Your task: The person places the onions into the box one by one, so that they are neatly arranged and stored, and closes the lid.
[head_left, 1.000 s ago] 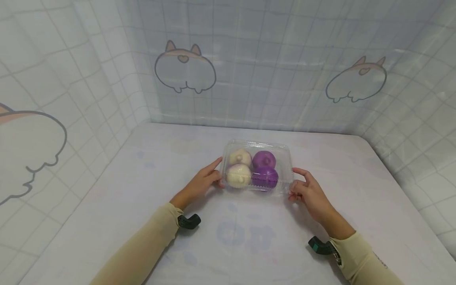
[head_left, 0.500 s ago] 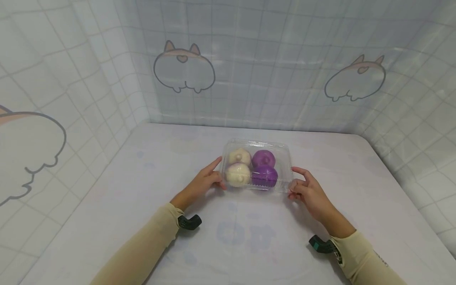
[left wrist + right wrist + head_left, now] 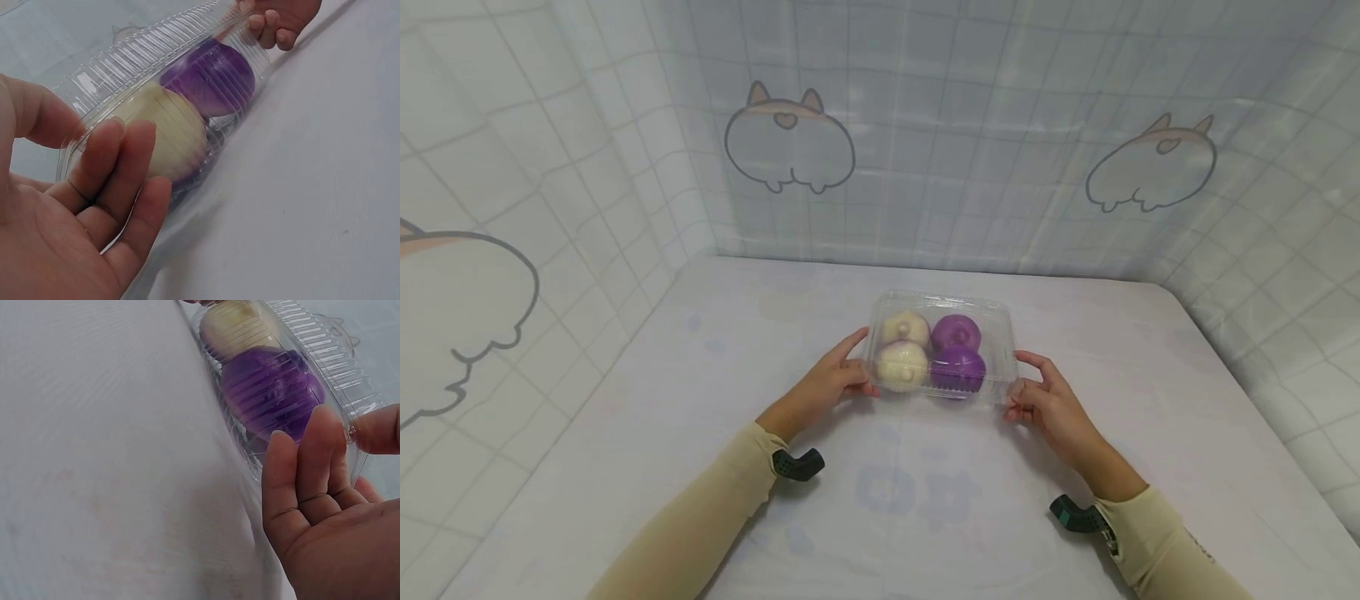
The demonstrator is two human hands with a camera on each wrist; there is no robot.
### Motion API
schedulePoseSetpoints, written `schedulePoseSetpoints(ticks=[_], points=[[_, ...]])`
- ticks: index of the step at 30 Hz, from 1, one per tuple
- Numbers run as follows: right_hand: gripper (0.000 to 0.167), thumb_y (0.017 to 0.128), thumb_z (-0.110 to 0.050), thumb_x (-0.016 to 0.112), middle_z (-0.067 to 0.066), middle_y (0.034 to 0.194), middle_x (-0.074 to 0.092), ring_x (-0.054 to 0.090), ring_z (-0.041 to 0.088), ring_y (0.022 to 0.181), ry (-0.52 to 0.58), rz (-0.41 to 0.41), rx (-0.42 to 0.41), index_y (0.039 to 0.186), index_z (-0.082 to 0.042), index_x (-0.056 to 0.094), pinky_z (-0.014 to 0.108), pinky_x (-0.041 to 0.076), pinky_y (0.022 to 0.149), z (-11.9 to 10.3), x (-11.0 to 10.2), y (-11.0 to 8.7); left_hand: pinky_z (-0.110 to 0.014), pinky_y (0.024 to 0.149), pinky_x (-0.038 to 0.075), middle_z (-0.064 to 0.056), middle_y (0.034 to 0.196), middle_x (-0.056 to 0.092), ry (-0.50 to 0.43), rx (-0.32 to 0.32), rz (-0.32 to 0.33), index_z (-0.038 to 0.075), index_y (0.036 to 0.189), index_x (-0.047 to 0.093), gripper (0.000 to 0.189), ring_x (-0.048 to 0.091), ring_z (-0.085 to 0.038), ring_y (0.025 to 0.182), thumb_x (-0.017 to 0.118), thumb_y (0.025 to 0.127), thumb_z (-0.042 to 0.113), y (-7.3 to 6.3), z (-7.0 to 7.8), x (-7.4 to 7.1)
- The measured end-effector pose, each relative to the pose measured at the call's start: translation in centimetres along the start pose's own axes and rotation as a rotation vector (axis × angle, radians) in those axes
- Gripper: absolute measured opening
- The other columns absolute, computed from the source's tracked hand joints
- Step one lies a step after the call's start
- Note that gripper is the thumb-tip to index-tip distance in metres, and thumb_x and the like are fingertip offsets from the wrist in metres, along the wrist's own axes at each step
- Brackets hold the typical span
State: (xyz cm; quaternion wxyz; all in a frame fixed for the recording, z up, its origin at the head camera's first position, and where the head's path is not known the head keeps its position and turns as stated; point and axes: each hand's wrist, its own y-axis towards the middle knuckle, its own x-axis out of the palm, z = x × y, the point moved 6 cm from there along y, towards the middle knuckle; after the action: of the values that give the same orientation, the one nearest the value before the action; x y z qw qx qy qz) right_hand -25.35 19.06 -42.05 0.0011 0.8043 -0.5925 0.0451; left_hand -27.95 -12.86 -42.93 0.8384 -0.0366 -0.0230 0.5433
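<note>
A clear plastic clamshell box (image 3: 997,342) with a closed lid sits mid-table in the head view. Inside are two cream onion-like bulbs (image 3: 902,367) on the left and two purple ones (image 3: 957,371) on the right. My left hand (image 3: 822,383) pinches the box's left end, index finger stretched along its side. At the other end my right hand (image 3: 1054,410) pinches the near right corner, its index finger reaching up the edge. Both wrist views show thumb and fingers on the ribbed rim (image 3: 112,81). Whether the box's bottom touches the cloth cannot be told.
A white cloth (image 3: 910,517) with faint prints covers the table. Grid-patterned curtains (image 3: 940,150) with cartoon animal drawings close in the back and both sides. A dark green device (image 3: 799,466) is strapped at each wrist.
Almost nothing moves. The left hand's lower fingers shift slightly inward along the box's near left edge, while the box and right hand stay practically in place.
</note>
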Motion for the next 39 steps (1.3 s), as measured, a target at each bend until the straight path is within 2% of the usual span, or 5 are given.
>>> schedulePoseSetpoints(ticks=[7,25,39], points=[[0.062,0.098,0.002,0.046,0.005,0.081,0.056,0.062,0.018,0.075,-0.004,0.005,0.004,0.152,-0.005,0.017,0.031,0.057,0.076,0.04,0.06,0.00,-0.038,0.092,0.052,-0.008,0.079,0.062,-0.051,0.003,0.008,0.018,0.162,0.014,0.077,0.069,-0.026,0.090,0.052,0.096,0.000,-0.07,0.10,0.11],[0.063,0.098,0.000,0.047,0.007,0.083,0.057,0.062,0.018,0.073,0.008,0.016,0.029,0.152,-0.005,0.016,0.032,0.057,0.076,0.03,0.01,-0.02,-0.034,0.088,0.052,-0.006,0.078,0.062,-0.042,0.004,0.047,0.013,0.161,0.015,0.079,0.069,-0.022,0.084,0.052,0.093,-0.004,-0.10,0.45,0.34],[0.064,0.097,-0.001,0.048,0.008,0.086,0.057,0.063,0.019,0.073,0.001,0.021,0.033,0.153,-0.006,0.016,0.033,0.057,0.076,0.09,-0.09,0.04,-0.033,0.086,0.053,-0.007,0.080,0.063,-0.056,0.015,0.032,0.013,0.162,0.012,0.079,0.068,-0.022,0.085,0.051,0.094,-0.004,0.06,0.15,0.32]])
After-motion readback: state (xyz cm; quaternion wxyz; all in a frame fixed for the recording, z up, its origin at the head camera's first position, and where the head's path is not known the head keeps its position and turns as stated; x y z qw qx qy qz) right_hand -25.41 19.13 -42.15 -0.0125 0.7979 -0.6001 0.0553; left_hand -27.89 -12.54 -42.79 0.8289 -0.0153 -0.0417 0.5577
